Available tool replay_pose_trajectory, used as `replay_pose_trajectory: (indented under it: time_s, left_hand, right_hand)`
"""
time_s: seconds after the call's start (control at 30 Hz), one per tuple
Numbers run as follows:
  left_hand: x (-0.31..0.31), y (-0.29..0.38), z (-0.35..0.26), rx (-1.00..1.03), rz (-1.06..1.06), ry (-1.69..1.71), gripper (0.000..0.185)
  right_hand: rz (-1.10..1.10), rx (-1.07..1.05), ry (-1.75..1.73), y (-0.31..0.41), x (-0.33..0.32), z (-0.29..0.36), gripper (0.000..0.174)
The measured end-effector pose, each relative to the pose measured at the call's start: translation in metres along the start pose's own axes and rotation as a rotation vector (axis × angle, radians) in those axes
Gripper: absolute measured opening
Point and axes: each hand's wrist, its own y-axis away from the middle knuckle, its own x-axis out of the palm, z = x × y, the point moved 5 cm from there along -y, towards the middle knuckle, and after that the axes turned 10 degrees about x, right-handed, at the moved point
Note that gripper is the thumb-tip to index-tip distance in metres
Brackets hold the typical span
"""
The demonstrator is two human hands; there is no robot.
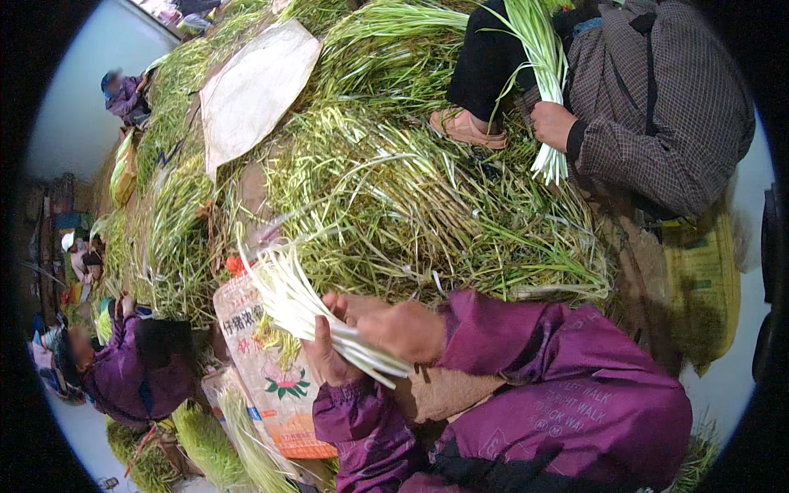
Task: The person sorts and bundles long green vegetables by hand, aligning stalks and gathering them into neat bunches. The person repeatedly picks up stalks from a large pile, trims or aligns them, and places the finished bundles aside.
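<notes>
My left hand [330, 357] is closed around a bunch of pale white chive-like stalks [290, 296], its thumb raised along the near side. The stalk ends stick out past the hand towards my lap, and the thinner tops point away from me. My right hand [400, 330] lies over the same bunch with its fingers curled; it is blurred, so its grip on the stalks is unclear. Under the bunch, a printed woven sack [296, 419] bearing writing and a flower picture lies partly covered by yellowish trimmings [277, 345].
Heaps of loose green stalks [394, 203] spread before me. A person in a checked coat [653, 111] grips a green bunch [548, 92]. Another in purple [142, 370] sits at left. A pale sheet [259, 92] lies beyond, a yellow sack [703, 296] at right, piled stalks [246, 425] below.
</notes>
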Motion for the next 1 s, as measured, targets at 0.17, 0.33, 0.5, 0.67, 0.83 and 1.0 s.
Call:
replay_pose_trajectory:
  time_s: [0.17,0.33,0.5,0.67,0.83,1.0]
  left_hand:
    - [-0.011,0.0,-0.007,-0.083,-0.092,0.127,0.021]
    - [-0.03,-0.003,-0.054,0.304,0.011,0.063,0.025]
    - [-0.051,-0.013,-0.064,0.409,-0.025,0.208,0.049]
    - [-0.029,-0.012,-0.039,0.034,-0.182,0.406,0.015]
    - [-0.043,-0.007,-0.013,-0.146,-0.209,0.495,0.033]
    - [-0.032,-0.002,-0.009,-0.257,-0.187,0.393,0.023]
  right_hand:
    - [0.275,0.471,-0.268,0.022,0.019,-0.074,0.024]
    - [-0.282,0.659,-0.126,0.017,-0.063,-0.197,0.017]
    - [-0.542,0.745,0.52,-0.001,-0.114,-0.328,0.017]
    - [-0.498,0.72,0.597,-0.005,-0.099,-0.35,0.013]
    - [-0.503,0.49,0.303,-0.001,-0.109,-0.251,0.011]
    - [-0.346,0.19,-0.073,-0.005,-0.089,-0.124,0.014]
